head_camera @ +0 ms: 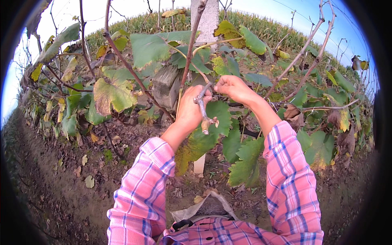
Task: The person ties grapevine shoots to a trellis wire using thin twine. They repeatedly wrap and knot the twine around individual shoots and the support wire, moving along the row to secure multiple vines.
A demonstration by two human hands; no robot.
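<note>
My left hand (191, 102) is closed around a woody grapevine cane (201, 104), whose knobbly cut end points down towards me. Just right of it, my right hand (231, 87) has its thumb and forefinger pinched together close to the cane; whether something thin is between them is too small to tell. Another reddish-brown cane (190, 50) rises behind my left hand. Green and yellowing vine leaves (219, 118) hang below both hands. A pouch of pale cloth (214, 203) at my waist holds a tangle of fine, thin strands.
Behind the hands stand a pale concrete post (204, 23) and a weathered wooden block (167, 85). Bare canes slant up on the left and right (317, 61). Thin trellis wires cross the row. Fallen leaves lie on the soil (88, 182); tall crops (254, 23) grow beyond.
</note>
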